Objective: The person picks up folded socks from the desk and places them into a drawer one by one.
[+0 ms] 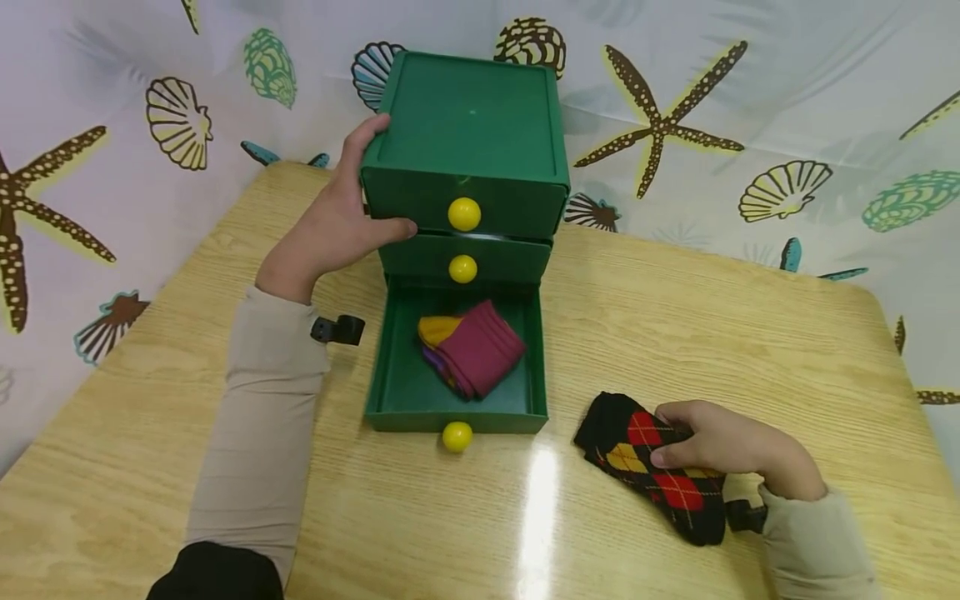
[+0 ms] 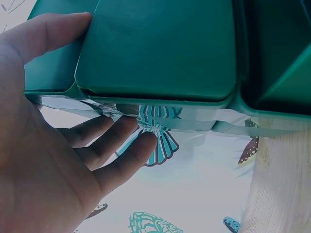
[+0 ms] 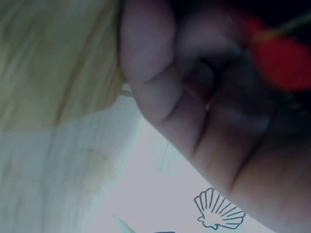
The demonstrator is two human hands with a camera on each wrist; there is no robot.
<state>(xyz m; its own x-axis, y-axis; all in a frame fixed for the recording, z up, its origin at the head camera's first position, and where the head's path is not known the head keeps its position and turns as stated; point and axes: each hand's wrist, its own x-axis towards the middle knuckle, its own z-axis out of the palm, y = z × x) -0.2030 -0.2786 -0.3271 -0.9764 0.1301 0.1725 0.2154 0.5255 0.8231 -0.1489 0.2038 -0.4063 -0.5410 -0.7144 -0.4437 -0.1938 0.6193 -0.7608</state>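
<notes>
A green drawer unit (image 1: 468, 117) with yellow knobs stands at the back of the table. My left hand (image 1: 330, 212) rests against its left side, thumb touching the front near the gap between the upper two drawers. In the left wrist view those fingers (image 2: 119, 170) lie fairly straight along the side wall. The bottom drawer (image 1: 405, 400) is pulled out, and a folded maroon sock bundle (image 1: 483, 350) with mustard and purple parts lies inside. At the right, my right hand (image 1: 720, 442) pinches a folded black argyle sock bundle (image 1: 637, 450), red and yellow patterned, at the table surface.
The wooden table (image 1: 675, 317) extends around the drawer unit. Behind it hangs a white cloth (image 1: 465, 25) printed with shells and starfish. A yellow knob (image 1: 457, 437) juts out from the front of the pulled-out drawer.
</notes>
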